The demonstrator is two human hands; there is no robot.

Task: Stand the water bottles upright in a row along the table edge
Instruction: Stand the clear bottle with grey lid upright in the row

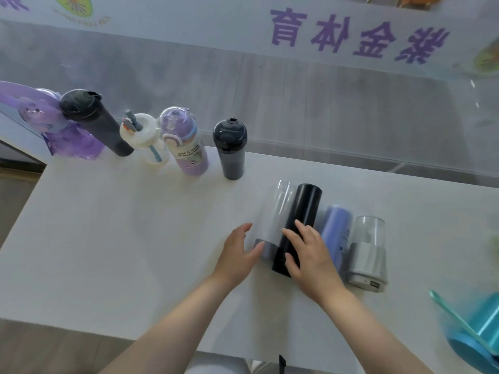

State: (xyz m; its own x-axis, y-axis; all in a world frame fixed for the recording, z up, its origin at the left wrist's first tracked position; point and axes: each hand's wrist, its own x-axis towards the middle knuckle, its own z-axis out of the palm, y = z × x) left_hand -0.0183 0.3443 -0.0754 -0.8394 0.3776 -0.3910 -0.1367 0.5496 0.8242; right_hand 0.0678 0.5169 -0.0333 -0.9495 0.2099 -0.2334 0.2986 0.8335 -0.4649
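Several bottles stand along the far table edge: a purple translucent one [29, 114], a tall black one [94, 122], a white one with a straw [143, 139], a lilac one [185, 147] and a dark grey one [231, 152]. Side by side on the table [121, 238] lie a clear bottle with a grey end [276, 209], a black bottle [305, 206] and a blue bottle [337, 228]. My left hand [239, 256] is open, its thumb touching the clear bottle's grey end. My right hand [306, 256] rests flat on the black bottle, fingers spread.
A clear cup-like bottle with a silver base [367, 255] sits just right of the blue one. A teal bottle [480, 333] lies at the table's right front corner. A frosted glass wall with purple lettering [351, 36] runs behind the table.
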